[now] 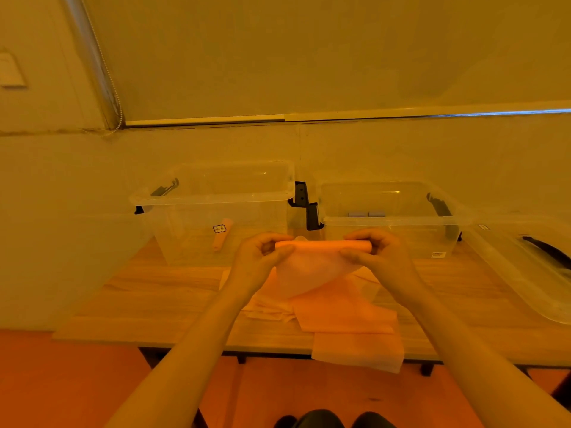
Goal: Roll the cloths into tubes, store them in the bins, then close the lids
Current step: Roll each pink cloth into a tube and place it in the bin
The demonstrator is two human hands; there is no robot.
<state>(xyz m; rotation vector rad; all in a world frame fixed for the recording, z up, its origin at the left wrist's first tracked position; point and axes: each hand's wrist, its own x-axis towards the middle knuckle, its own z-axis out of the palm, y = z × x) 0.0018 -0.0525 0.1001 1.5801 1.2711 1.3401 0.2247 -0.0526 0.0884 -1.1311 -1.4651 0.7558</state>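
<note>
The left hand (262,254) and right hand (369,250) each pinch one end of the half-rolled orange cloth (321,257), held above the table. Uneven finger tension may loosen or skew the tube, since the tail hangs unsupported.

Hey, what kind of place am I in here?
Probably a plain indoor room set up as a work spot: a wooden table against a bare wall, a roller blind above, and two clear bins.

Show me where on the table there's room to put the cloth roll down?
Bare wood lies on the table between the left bin, the table's left edge and the loose cloths. A narrower strip lies between the cloths, the right bin and the lid. The middle is crowded with cloths and both hands.
</note>
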